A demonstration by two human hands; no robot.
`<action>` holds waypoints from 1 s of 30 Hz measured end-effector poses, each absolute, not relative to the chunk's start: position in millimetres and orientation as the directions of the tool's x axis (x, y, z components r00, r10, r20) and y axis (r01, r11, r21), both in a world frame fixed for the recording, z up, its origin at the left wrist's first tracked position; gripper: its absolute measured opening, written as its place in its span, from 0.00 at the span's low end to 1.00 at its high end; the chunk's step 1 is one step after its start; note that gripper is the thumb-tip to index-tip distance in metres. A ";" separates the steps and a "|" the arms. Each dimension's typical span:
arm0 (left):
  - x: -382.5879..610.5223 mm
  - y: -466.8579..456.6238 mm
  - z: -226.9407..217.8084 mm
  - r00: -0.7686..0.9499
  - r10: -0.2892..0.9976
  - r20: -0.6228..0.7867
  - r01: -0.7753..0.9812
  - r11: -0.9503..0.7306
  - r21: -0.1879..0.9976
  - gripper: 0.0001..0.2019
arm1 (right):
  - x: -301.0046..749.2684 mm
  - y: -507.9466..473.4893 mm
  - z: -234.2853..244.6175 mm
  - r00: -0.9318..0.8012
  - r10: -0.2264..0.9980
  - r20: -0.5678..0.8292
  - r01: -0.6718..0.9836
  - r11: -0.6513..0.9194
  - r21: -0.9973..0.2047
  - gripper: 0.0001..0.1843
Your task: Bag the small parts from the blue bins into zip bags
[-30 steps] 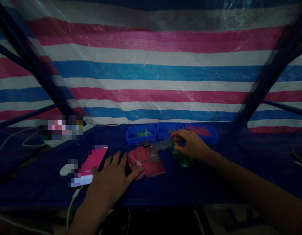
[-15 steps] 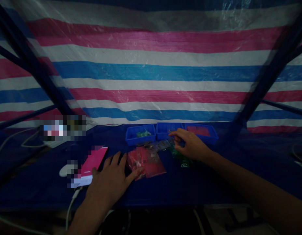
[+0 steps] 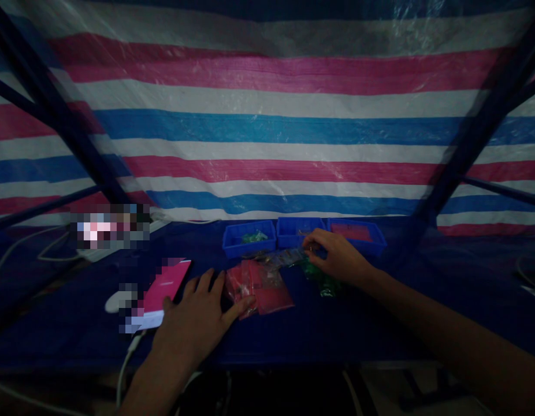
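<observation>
Spread flat on the table, my left hand has its thumb on the edge of a pile of red packets in clear plastic. My right hand is bent over the table in front of the middle blue bin, fingers curled in towards the thumb; what they pinch, if anything, I cannot make out. Just left of its fingertips lie clear packets with greyish contents. Green packets are partly hidden beneath it.
The left blue bin holds green pieces, the right one something red. A phone with a pink screen and a cable lies left of my left hand, near a white mouse-like object. Metal posts flank the striped sheet.
My right hand's index finger has drawn back from the middle bin and curled down towards the thumb. My left hand and the packets have stayed put.
</observation>
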State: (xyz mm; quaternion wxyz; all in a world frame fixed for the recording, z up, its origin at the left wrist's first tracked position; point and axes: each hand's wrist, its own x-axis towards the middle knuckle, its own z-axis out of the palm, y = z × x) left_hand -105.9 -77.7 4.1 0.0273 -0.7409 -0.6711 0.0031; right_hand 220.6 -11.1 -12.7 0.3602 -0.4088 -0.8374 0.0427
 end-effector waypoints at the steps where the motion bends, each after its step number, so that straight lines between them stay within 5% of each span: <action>1: -106.1 -77.6 3.8 0.101 0.994 0.035 0.994 -0.099 -0.045 0.47 | 220.9 -10.9 -12.5 -0.406 0.718 0.566 0.654 0.661 -0.369 0.09; 10: -106.8 -76.4 3.0 0.097 0.995 0.034 0.994 -0.095 -0.052 0.46 | 222.3 -8.3 -13.2 -0.429 0.671 0.605 0.618 0.706 -0.345 0.16; 21: -104.6 -78.5 6.0 0.090 0.996 0.019 0.995 -0.088 -0.050 0.46 | 221.8 -11.3 -11.5 -0.415 0.720 0.556 0.669 0.655 -0.350 0.06; 26: -105.1 -78.9 6.9 0.098 0.995 0.020 0.995 -0.097 -0.033 0.45 | 219.7 -13.2 -9.5 -0.358 0.743 0.566 0.633 0.639 -0.438 0.16; 30: -105.0 -79.0 6.8 0.093 0.995 0.020 0.995 -0.092 -0.035 0.45 | 220.2 -13.7 -9.2 -0.404 0.717 0.569 0.631 0.668 -0.395 0.19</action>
